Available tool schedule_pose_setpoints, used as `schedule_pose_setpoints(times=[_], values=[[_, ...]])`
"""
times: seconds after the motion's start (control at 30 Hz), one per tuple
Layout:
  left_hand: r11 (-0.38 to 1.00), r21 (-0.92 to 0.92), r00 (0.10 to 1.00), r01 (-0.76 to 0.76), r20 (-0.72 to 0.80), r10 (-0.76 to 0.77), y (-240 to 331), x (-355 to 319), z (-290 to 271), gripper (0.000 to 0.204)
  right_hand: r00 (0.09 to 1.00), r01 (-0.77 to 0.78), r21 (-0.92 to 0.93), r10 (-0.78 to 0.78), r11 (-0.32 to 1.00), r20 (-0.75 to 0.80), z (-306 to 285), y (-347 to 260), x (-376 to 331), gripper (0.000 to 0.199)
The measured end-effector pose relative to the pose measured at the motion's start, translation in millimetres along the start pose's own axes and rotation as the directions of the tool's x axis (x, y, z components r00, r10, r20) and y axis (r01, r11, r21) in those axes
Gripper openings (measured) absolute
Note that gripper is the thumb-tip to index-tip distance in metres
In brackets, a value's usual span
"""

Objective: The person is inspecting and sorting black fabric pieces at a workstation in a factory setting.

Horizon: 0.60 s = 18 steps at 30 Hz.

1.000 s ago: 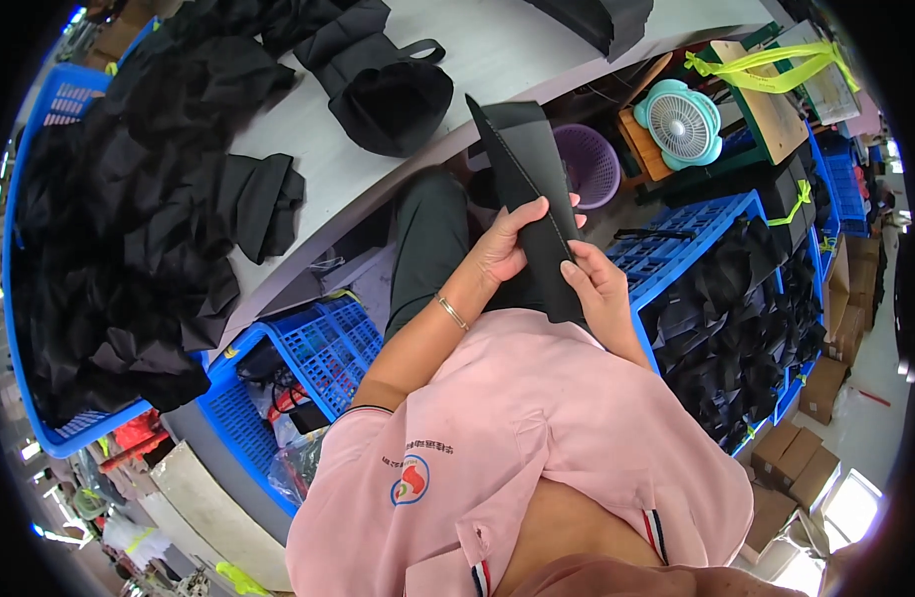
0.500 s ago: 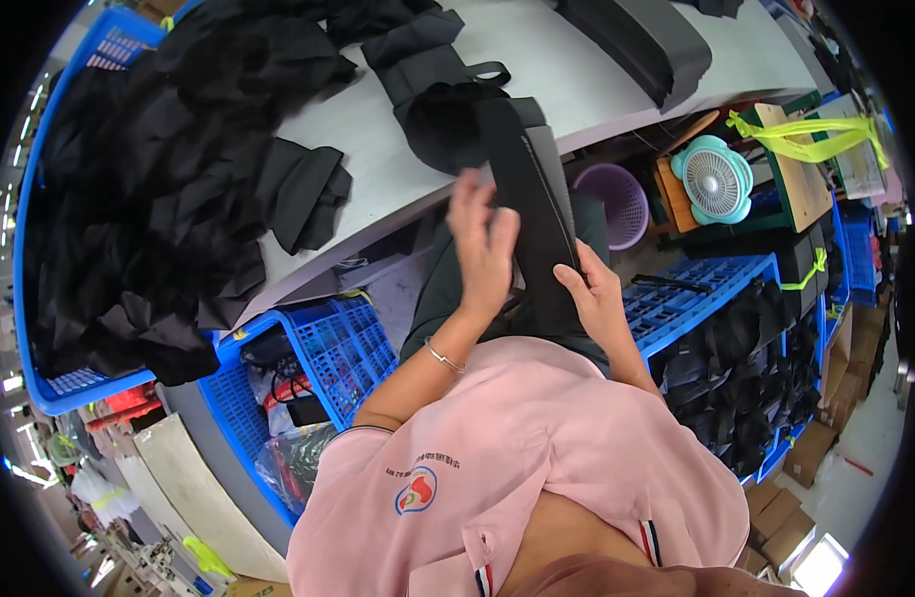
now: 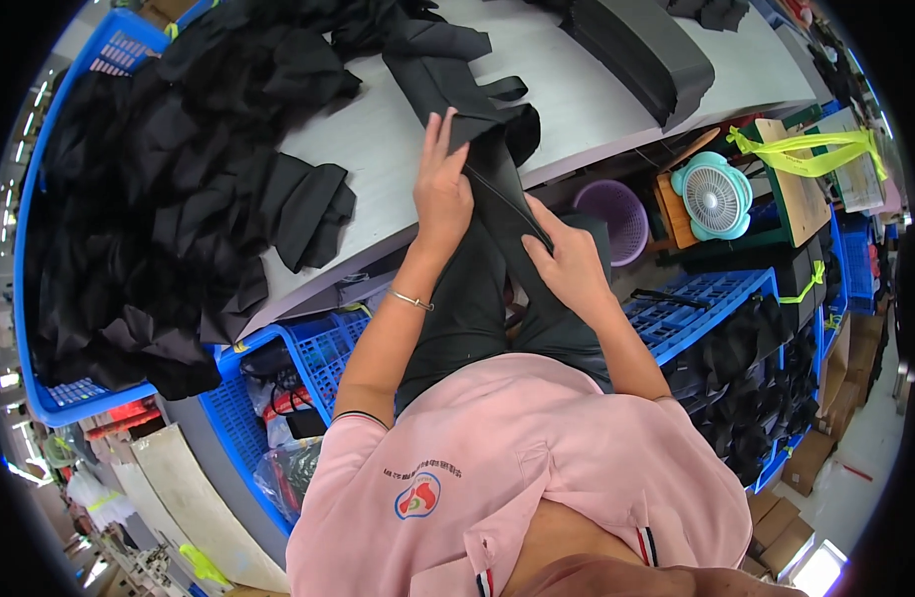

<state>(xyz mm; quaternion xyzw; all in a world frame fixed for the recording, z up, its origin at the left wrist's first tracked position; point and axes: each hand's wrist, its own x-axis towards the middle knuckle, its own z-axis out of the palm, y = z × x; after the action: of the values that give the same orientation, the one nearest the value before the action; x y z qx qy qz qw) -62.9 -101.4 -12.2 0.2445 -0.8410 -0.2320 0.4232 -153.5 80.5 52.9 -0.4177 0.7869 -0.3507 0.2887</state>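
A hand can pass over bare areas of the pale grey flat tabletop [image 3: 378,169] left of the left hand [image 3: 443,194] and at upper centre, short of the dark grey stack of curved panels [image 3: 646,60]. Obstacles: the crumpled black fabric heap [image 3: 149,209] fills the upper left; the long black fabric strip [image 3: 499,184] spans the gap to the right hand [image 3: 574,261]; the purple perforated plastic bin [image 3: 631,224] and blue lattice plastic basket [image 3: 701,323] restrict right centre.
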Motion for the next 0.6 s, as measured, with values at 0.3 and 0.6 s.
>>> schedule_pose_setpoints(times=[0.3,0.6], values=[[0.945,-0.32,0.943,-0.068,0.29,0.166,73.3,-21.3,-21.1,0.026,0.873,0.345,-0.301,-0.422,0.889,-0.246,37.9,44.2,48.7,0.01],[0.902,-0.417,0.993,0.115,0.061,-0.098,100.1,-74.6,-50.2,0.053,0.966,0.104,0.752,0.114,0.651,-0.231,30.8,39.8,38.6,0.038]])
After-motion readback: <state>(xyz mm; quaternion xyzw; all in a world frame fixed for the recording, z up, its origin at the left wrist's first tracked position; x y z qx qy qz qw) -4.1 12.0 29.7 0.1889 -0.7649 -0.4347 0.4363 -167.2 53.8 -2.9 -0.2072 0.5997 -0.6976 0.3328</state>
